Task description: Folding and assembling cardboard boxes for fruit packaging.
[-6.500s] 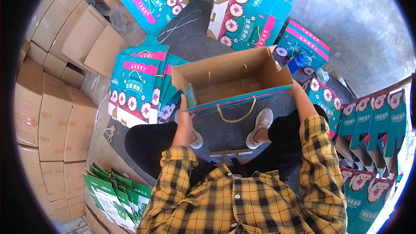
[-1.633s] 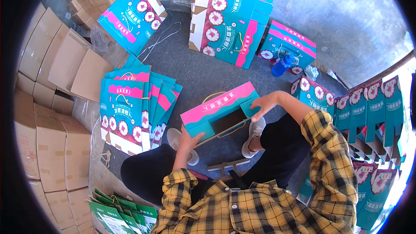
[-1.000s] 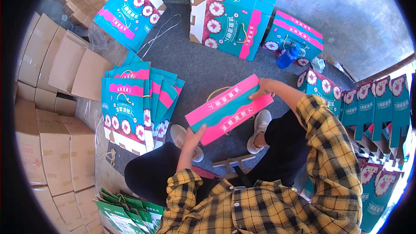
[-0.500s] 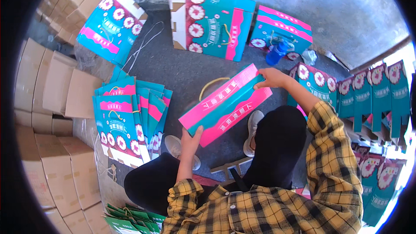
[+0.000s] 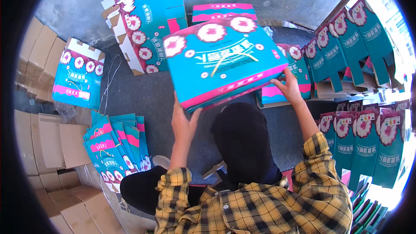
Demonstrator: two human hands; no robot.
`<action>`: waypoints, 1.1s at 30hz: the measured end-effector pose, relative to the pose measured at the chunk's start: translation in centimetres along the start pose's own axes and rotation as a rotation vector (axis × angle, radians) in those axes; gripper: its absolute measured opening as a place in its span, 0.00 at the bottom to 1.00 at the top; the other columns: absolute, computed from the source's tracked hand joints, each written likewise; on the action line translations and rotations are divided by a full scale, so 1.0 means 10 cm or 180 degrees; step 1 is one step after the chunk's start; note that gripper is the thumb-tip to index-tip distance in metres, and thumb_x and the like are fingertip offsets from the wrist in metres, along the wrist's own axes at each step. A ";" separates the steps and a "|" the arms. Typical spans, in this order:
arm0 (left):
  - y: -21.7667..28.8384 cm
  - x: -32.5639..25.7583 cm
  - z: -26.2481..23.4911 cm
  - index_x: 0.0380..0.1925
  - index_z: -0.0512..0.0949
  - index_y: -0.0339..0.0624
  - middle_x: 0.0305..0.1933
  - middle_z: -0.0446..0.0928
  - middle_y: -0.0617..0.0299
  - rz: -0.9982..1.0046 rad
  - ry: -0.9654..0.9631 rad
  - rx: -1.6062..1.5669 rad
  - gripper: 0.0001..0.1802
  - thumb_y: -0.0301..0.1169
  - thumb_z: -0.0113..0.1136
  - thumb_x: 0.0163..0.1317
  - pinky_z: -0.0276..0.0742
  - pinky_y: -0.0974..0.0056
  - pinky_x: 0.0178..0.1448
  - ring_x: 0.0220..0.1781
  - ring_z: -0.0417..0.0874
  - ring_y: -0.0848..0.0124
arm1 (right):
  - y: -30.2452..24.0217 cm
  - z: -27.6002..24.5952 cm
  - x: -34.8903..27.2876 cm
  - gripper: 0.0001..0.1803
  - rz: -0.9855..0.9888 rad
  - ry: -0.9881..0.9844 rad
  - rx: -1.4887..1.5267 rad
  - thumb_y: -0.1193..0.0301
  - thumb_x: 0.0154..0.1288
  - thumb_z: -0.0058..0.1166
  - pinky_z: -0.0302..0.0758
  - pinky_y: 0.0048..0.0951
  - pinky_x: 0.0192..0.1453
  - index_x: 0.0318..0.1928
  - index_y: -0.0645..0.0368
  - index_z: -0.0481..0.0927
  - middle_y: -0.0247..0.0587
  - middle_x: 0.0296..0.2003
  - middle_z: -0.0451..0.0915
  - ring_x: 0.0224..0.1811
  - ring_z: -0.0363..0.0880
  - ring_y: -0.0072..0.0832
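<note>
A folded teal gift box [image 5: 190, 80] with pink bands, flower-like prints and a yellow cord handle [image 5: 232, 59] is held up off the floor in front of me. Its broad printed face is tilted toward me. My left hand [image 5: 184, 123] is closed on the lower left corner, thumb on the near edge. At the lower right corner, my right hand [image 5: 288, 87] grips with thumb below and fingers along the side; some fingertips are hidden. Behind it, a similar box [image 5: 223, 9] is partly covered. Another box [image 5: 286, 93] lies just beyond my right hand.
Flat teal cartons are stacked against the wall [image 5: 143, 30]. One carton stack [image 5: 78, 76] and a fanned pile [image 5: 115, 147] lie to the left, near brown cardboard boxes [image 5: 28, 143]. Opened teal boxes [image 5: 342, 54] stand in rows at right. A white strap [image 5: 110, 78] trails on the floor.
The box has been raised forward and turned, so its broad face with the cord handle shows instead of the narrow pink side. Both hands still hold it. My view has swung right.
</note>
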State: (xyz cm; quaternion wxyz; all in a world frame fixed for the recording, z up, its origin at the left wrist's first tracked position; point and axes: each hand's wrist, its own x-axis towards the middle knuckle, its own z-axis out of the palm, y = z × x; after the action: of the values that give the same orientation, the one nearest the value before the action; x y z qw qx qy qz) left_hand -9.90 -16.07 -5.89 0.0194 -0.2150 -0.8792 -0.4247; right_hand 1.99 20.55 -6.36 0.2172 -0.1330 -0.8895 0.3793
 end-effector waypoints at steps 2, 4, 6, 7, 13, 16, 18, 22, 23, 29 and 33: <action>0.22 0.19 0.23 0.67 0.58 0.35 0.62 0.69 0.43 0.0343 -0.0070 0.0017 0.43 0.37 0.68 0.54 0.69 0.56 0.61 0.60 0.73 0.50 | 0.24 -0.20 -0.23 0.29 0.0128 0.0413 -0.0052 0.65 0.54 0.68 0.78 0.32 0.41 0.53 0.64 0.71 0.50 0.42 0.79 0.43 0.80 0.37; 0.40 0.34 0.49 0.67 0.58 0.36 0.62 0.69 0.43 0.0685 -0.0115 0.0064 0.44 0.38 0.67 0.54 0.70 0.55 0.61 0.59 0.73 0.50 | 0.41 -0.45 -0.47 0.29 0.0586 0.0382 -0.0066 0.65 0.55 0.68 0.78 0.31 0.41 0.53 0.64 0.70 0.49 0.41 0.78 0.43 0.80 0.35; 0.45 0.42 0.75 0.68 0.58 0.37 0.62 0.69 0.44 0.0865 -0.0464 -0.0050 0.44 0.40 0.66 0.54 0.71 0.54 0.60 0.58 0.73 0.49 | 0.62 -0.60 -0.67 0.28 0.1027 0.0326 -0.0035 0.66 0.55 0.68 0.78 0.30 0.41 0.53 0.65 0.70 0.49 0.41 0.78 0.42 0.80 0.34; 0.40 0.42 0.95 0.68 0.58 0.37 0.62 0.69 0.44 0.0886 -0.0481 -0.0072 0.44 0.40 0.66 0.54 0.71 0.54 0.60 0.58 0.73 0.49 | 0.81 -0.64 -0.78 0.29 0.1041 0.0437 -0.0233 0.66 0.55 0.67 0.78 0.29 0.40 0.53 0.65 0.70 0.48 0.40 0.78 0.42 0.79 0.33; 0.34 0.27 1.83 0.70 0.52 0.41 0.49 0.74 0.44 0.0696 -0.1484 0.0009 0.43 0.35 0.61 0.57 0.72 0.51 0.54 0.52 0.75 0.48 | 1.74 -0.79 -1.20 0.33 0.1243 0.0907 -0.0329 0.67 0.56 0.66 0.77 0.30 0.44 0.58 0.64 0.67 0.47 0.45 0.78 0.43 0.79 0.33; 0.37 0.28 2.10 0.72 0.49 0.46 0.51 0.73 0.44 0.0424 -0.1935 -0.0576 0.43 0.29 0.59 0.60 0.74 0.55 0.53 0.49 0.79 0.52 | 2.07 -0.84 -1.25 0.35 0.1417 0.0924 -0.0398 0.69 0.57 0.64 0.76 0.33 0.49 0.63 0.63 0.64 0.48 0.49 0.77 0.46 0.79 0.34; 0.30 0.32 2.26 0.72 0.48 0.46 0.54 0.72 0.41 0.0232 -0.2198 -0.0965 0.43 0.30 0.58 0.60 0.74 0.54 0.56 0.53 0.78 0.50 | 2.17 -0.82 -1.18 0.36 0.1504 0.0909 -0.0159 0.70 0.57 0.63 0.75 0.35 0.52 0.64 0.62 0.63 0.49 0.52 0.76 0.49 0.78 0.35; 0.50 0.49 2.53 0.73 0.45 0.48 0.62 0.68 0.35 -0.0121 -0.2807 -0.1702 0.42 0.30 0.55 0.63 0.71 0.55 0.62 0.59 0.76 0.49 | 2.38 -0.98 -1.15 0.34 0.1911 0.1130 -0.1187 0.75 0.57 0.57 0.70 0.39 0.60 0.65 0.63 0.62 0.53 0.60 0.69 0.59 0.72 0.42; 0.56 0.52 2.60 0.73 0.44 0.49 0.61 0.68 0.36 -0.0126 -0.2891 -0.1869 0.42 0.29 0.55 0.63 0.71 0.55 0.62 0.59 0.76 0.49 | 2.41 -1.04 -1.15 0.33 0.1779 0.1207 -0.1997 0.77 0.58 0.54 0.70 0.40 0.61 0.65 0.63 0.63 0.55 0.62 0.68 0.61 0.71 0.44; 0.31 0.48 2.65 0.73 0.45 0.48 0.64 0.65 0.36 -0.0069 -0.2616 -0.2114 0.40 0.27 0.52 0.64 0.70 0.57 0.63 0.63 0.73 0.52 | 1.02 -0.32 -0.51 0.25 -0.0128 0.0920 -0.2115 0.78 0.58 0.46 0.60 0.48 0.68 0.58 0.65 0.72 0.60 0.62 0.66 0.65 0.64 0.51; 0.30 0.46 2.44 0.72 0.50 0.47 0.65 0.66 0.38 -0.0394 -0.2680 -0.2298 0.37 0.27 0.51 0.65 0.69 0.58 0.64 0.65 0.71 0.53 | 0.23 0.29 -0.09 0.33 -0.0289 -0.0145 -0.1515 0.70 0.55 0.57 0.57 0.51 0.68 0.64 0.57 0.67 0.56 0.65 0.61 0.67 0.59 0.52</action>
State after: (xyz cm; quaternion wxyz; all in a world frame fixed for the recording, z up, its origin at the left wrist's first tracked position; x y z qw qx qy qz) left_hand -9.31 5.68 -18.31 -0.4333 -0.3071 -0.6208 -0.5767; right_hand 1.51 19.95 -10.04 0.1765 -0.1317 -0.9636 0.1517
